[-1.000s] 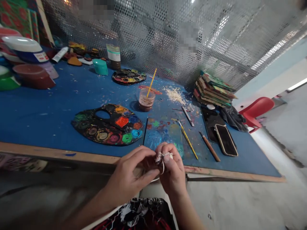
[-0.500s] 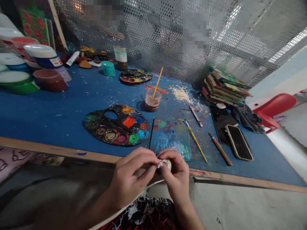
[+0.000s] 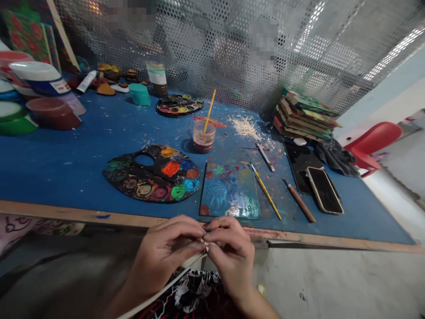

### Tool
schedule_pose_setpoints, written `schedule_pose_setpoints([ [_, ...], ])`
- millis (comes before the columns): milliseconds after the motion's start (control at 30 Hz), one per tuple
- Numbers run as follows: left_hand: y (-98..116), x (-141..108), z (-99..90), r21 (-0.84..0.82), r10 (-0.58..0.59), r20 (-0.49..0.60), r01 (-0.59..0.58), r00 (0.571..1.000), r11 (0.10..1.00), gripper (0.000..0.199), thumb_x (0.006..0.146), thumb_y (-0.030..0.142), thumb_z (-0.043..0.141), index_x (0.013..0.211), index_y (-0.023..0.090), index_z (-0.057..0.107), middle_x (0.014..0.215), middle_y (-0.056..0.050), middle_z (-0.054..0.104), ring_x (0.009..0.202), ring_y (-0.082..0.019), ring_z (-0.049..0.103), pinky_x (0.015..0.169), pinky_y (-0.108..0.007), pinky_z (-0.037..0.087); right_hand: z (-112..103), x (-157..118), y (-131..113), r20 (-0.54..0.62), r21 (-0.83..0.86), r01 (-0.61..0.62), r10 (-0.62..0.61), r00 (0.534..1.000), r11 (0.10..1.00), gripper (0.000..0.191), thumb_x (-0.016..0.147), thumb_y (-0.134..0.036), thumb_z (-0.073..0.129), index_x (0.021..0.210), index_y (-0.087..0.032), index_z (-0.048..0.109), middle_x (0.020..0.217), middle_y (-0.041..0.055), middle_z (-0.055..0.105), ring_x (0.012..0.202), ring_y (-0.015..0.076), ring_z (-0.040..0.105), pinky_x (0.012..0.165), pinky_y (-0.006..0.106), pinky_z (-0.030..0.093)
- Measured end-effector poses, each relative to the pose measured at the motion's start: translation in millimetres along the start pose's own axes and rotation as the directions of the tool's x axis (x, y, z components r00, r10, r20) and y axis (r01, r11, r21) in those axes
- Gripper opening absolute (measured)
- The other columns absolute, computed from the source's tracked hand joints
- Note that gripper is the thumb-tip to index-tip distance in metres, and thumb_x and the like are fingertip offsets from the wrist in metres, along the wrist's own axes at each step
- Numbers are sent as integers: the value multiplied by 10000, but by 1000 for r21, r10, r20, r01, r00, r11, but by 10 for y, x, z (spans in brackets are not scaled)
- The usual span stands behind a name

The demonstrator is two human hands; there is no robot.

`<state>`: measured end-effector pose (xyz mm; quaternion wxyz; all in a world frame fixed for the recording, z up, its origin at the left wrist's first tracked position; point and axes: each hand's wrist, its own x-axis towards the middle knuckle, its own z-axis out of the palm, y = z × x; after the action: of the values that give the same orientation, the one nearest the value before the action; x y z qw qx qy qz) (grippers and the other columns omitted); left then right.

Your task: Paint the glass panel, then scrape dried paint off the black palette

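Note:
Just in front of the table's near edge, my left hand (image 3: 169, 252) and my right hand (image 3: 230, 254) meet with fingers pinched together. Between the fingertips shows a small whitish piece (image 3: 206, 244), mostly hidden, so its shape cannot be made out. Both hands grip it. A pale cord or strip (image 3: 156, 301) runs from near the fingers down to the lower left. Beyond the hands lies a paint-smeared clear sheet (image 3: 229, 195), with a black oval palette (image 3: 154, 175) of bright paints to its left.
A cup of murky water (image 3: 203, 137) holds a yellow brush. Right of the sheet lie a thin paintbrush (image 3: 265, 190), a wooden-handled tool (image 3: 300, 201), a cutter (image 3: 264, 157) and a phone (image 3: 324, 190). Paint tubs (image 3: 49, 113) stand left; stacked boards (image 3: 302, 117) stand back right.
Both hands have shifted left and slightly down in view, still pinched together. The rounded whitish piece seen earlier at my right fingers is now mostly covered. The whole view has shifted somewhat.

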<state>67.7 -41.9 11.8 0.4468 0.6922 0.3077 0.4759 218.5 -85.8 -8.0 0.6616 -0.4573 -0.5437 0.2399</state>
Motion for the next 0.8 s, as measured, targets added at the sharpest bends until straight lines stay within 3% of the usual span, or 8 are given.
schedule_pose_setpoints([
  [167, -8, 76, -22, -205, -137, 86, 152, 987, 967, 131, 777, 343, 837, 698, 259, 774, 670, -35, 724, 627, -139, 703, 591, -176, 593, 30, -35, -2, -32, 194, -151, 161, 986, 969, 183, 749, -235, 822, 857, -248, 674, 774, 0, 723, 697, 153, 694, 626, 260, 578],
  [267, -75, 88, -19, -301, -204, 209, 261, 956, 917, 312, 750, 510, 825, 643, 225, 755, 617, -55, 694, 548, -138, 650, 551, -217, 586, 5, -21, 12, 64, 257, -159, 148, 987, 953, 193, 731, -317, 860, 735, -231, 688, 702, 9, 709, 661, 162, 686, 613, 275, 574],
  [367, -113, 76, 13, -317, -227, 236, 295, 945, 901, 317, 767, 504, 814, 661, 215, 740, 619, -45, 692, 568, -138, 668, 581, -213, 596, -25, -8, 35, 78, 217, -145, 131, 988, 965, 200, 731, -361, 865, 696, -234, 716, 694, 11, 687, 661, 164, 676, 607, 281, 571],
  [500, -97, 44, 50, -183, -154, 19, 155, 988, 971, 77, 805, 206, 779, 757, 248, 735, 732, -10, 727, 702, -141, 734, 632, -161, 599, -34, -66, 26, 3, 0, -39, 39, 999, 999, 64, 824, -336, 788, 855, -282, 773, 806, 21, 700, 775, 169, 699, 677, 284, 597],
  [567, -85, 28, 41, -16, -5, -57, 4, 998, 1000, 173, 793, 95, 738, 777, 266, 721, 772, 12, 733, 700, -128, 731, 640, -154, 599, -58, -103, -15, 27, -65, 64, -62, 998, 996, 196, 842, -272, 764, 1034, -302, 749, 847, 22, 712, 777, 171, 699, 676, 289, 601],
  [667, -80, 14, -12, 171, 189, 124, -209, 974, 963, 190, 861, 140, 700, 916, 319, 733, 859, 20, 764, 739, -132, 741, 691, -183, 611, -239, -22, -100, 199, -146, 214, -183, 963, 966, 327, 866, -145, 685, 1158, -292, 677, 857, 27, 719, 733, 171, 684, 637, 298, 590],
  [733, -84, 17, -63, 250, 216, 237, -274, 947, 928, 231, 969, 293, 580, 1148, 363, 709, 1027, -15, 777, 893, -174, 756, 784, -248, 627, -505, 195, -126, 288, -259, 318, -242, 927, 912, 346, 881, -109, 632, 1173, -292, 653, 878, 33, 722, 755, 183, 682, 650, 322, 583],
  [800, -99, 36, -124, 358, 202, 154, -246, 967, 901, 336, 1019, 343, 449, 1291, 370, 644, 1179, -33, 747, 1041, -201, 729, 888, -310, 613, -862, 526, -98, 112, -541, 335, -329, 938, 772, 400, 889, -71, 620, 1186, -337, 651, 958, 35, 714, 859, 200, 680, 775, 375, 571],
])
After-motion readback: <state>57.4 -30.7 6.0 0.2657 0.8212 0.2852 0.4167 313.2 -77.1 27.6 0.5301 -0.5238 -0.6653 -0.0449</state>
